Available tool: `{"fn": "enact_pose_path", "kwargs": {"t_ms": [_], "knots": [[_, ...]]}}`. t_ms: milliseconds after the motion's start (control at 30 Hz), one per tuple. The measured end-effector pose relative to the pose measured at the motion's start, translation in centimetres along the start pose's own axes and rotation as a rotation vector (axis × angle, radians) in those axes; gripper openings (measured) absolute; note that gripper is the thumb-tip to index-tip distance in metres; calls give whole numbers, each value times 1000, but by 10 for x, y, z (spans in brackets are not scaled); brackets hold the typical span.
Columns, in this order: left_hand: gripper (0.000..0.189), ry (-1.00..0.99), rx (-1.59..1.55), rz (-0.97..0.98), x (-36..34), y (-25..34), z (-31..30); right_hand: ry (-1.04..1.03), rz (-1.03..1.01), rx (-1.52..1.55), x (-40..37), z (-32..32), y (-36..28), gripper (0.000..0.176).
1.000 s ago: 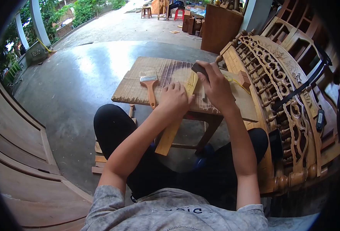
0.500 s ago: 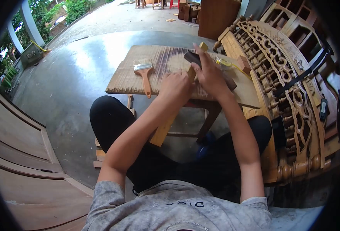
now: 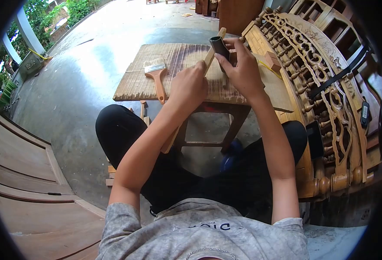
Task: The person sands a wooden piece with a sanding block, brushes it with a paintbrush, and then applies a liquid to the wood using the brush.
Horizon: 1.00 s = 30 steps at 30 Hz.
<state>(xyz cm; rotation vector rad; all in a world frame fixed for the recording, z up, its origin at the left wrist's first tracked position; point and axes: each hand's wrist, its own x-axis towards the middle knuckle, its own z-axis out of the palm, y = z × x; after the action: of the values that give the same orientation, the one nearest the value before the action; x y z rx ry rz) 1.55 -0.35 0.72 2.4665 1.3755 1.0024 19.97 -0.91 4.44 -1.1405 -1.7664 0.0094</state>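
My left hand [image 3: 188, 84] is closed around a long, pale wooden strip [image 3: 209, 56], which slants from beside my left forearm up past the far part of the board. In my right hand [image 3: 243, 69] is a dark, curled piece of sandpaper [image 3: 219, 48], its open end tilted up, right beside the strip's upper part. My thumb and fingers press it from both sides. Below both hands lies a worn wooden board [image 3: 130, 82] on a stool [image 3: 203, 143]. A paintbrush [image 3: 157, 78] with an orange-brown handle rests on the board, left of my left hand.
Small wooden blocks [image 3: 272, 60] sit at the board's right side near a yellow cord [image 3: 271, 71]. A carved wooden bench back [image 3: 303, 60] stands close on the right. Wooden panels [image 3: 22, 160] lie at the left, and wood pieces [image 3: 111, 172] are beside my left knee.
My right hand has lifted and turned, bringing the sandpaper more upright beside the strip. My left hand has shifted left with the strip. The view has moved slightly.
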Motion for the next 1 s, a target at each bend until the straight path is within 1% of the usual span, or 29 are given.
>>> {"fn": "enact_pose_path", "kwargs": {"t_ms": [67, 167, 267, 367, 400, 467, 500, 533, 567, 633, 667, 700, 767, 833, 867, 900, 967, 1000], "knots": [[26, 31, -7, 41, 0, -3, 4, 62, -11, 23, 2, 4, -3, 31], [25, 17, 12, 20, 1, 0, 2, -16, -18, 9, -3, 13, 4, 33], [24, -31, 23, -17, 2, -2, 1, -191, 54, -290, -2, 5, -5, 31], [23, 83, 8, 61, -1, -4, 12, -72, 20, -93, 3, 4, -3, 29], [23, 99, 6, 73, -2, -5, 14, -16, 50, -5, 3, 4, -12, 28], [23, 126, 4, 94, -1, -4, 13, -10, 21, 6, 1, 10, 0, 29], [23, 86, 9, 62, -1, -3, 10, -6, 6, 12, 1, 13, 8, 30], [22, 46, 14, 30, 0, -3, 6, -82, -9, -129, -2, 15, 15, 33], [22, 11, 21, -1, 1, -3, 4, -74, 11, -115, -4, 15, 19, 33], [20, 87, 19, 63, -1, -4, 7, -60, 49, -88, 0, 11, 15, 34], [20, 123, 16, 98, -1, -5, 12, 1, 46, -95, 3, 11, 12, 35], [20, 157, 12, 131, -3, -6, 16, 52, -45, -28, 6, 12, 13, 35], [20, 135, 20, 115, -1, -11, 18, 49, 8, 81, 1, 13, 3, 36], [20, 108, 25, 93, -1, -10, 15, -126, 78, -136, -4, 16, 17, 35], [19, 94, 26, 76, 0, -9, 12, -123, 50, -56, -4, 20, 27, 34], [19, 80, 25, 57, 0, -9, 10, -96, 70, -41, -1, 18, 20, 34], [19, 133, 44, 105, -2, -10, 14, -51, 121, -10, 0, 13, 0, 34], [19, 157, 51, 128, -3, -10, 18, 14, -22, 60, 0, 16, 8, 34]]}}
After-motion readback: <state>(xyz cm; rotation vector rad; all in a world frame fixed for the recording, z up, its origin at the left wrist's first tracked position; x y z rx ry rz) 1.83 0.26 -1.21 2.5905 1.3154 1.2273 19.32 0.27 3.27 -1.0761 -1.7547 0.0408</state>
